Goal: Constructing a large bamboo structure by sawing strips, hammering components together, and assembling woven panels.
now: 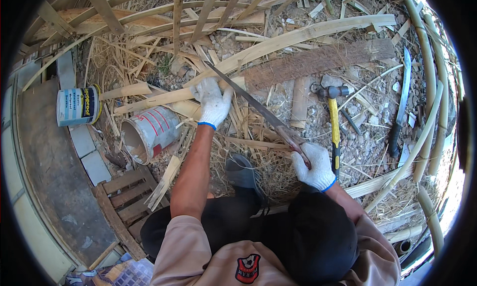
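Observation:
My left hand [214,104], in a white knit glove with a blue cuff, is closed around a long pale bamboo strip [278,43] that runs from the left middle to the upper right. In my right hand [315,167], gloved the same way, is the wooden handle of a machete [248,98]. Its long dark blade slants up and left, with the tip over the bamboo strip beside my left hand. A rough brown board [318,62] lies on the ground beyond the blade. My right fingers partly hide the handle.
A yellow-handled hammer [334,124] and a black-handled knife [401,99] lie at the right. Two buckets, one upright [78,105] and one tipped [149,132], are at the left near a wooden crate [126,199]. Curved bamboo slats [149,17] cross the far side; bamboo poles [432,87] line the right.

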The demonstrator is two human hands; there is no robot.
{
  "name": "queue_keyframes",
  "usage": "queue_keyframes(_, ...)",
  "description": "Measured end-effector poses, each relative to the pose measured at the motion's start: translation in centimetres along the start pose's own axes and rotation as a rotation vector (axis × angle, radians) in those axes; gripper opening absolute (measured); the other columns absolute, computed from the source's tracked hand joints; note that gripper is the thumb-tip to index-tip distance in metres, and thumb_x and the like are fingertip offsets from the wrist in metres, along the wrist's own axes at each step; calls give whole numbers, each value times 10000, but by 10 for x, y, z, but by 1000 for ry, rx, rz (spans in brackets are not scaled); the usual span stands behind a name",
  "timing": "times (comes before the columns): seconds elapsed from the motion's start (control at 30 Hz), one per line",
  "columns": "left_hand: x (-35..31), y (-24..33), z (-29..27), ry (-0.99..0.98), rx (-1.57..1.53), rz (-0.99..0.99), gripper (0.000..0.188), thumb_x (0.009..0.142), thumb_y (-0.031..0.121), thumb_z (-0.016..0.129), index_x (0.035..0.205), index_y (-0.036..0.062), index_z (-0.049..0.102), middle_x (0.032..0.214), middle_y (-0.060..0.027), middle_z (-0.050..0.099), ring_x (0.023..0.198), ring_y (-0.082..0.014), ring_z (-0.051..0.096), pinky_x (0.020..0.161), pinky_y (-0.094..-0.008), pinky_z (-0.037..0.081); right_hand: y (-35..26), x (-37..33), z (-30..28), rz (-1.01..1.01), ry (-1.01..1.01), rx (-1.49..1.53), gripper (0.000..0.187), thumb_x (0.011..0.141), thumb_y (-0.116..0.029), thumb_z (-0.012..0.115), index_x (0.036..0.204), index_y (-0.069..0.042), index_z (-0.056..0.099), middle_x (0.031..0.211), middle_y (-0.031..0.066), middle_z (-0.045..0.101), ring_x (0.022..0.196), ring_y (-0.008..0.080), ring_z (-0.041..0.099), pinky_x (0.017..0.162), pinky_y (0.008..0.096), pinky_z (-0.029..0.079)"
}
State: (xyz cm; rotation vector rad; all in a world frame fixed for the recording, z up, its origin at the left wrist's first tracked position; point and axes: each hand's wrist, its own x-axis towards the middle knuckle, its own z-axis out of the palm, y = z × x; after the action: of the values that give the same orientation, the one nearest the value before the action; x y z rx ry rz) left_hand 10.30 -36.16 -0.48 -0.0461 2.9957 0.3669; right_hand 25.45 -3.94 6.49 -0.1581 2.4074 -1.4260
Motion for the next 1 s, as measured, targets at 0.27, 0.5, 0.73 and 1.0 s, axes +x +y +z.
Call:
queue_keyframes(0.27,-2,-2,7,-31,20,-2,504,867,412,698,1154,7,610,1146,-239,588,1215,-424,490,1168,-604,188,-29,73,29,-36,110,98,294,952,-245,697,782,-31,591,674,234,572,628,461,605,553,483,462)
queue_keyframes(0.5,1,5,1,45,-13,68,503,865,413,702,1148,9,600,1116,-223,579,1206,-422,489,1153,-627,184,-11,3,-7,31,33,55,273,928,-233,708,741,-74,590,632,165,572,592,416,620,569,482,491)
queue_keyframes(0.73,-5,-14,0,-10,-20,21,536,860,446,713,1181,29,613,1127,-210,584,1203,-408,500,1156,-626,186,-16,38,18,47,54,129,316,943,-219,703,728,-40,556,617,193,535,583,430,602,548,478,458)
queue_keyframes(1.0,9,2,-11,-12,-88,-45,543,853,496,720,1156,53,640,1153,-179,601,1218,-393,498,1161,-634,179,-23,36,32,86,71,103,221,971,-179,665,824,-25,612,634,188,532,550,388,552,530,447,401)
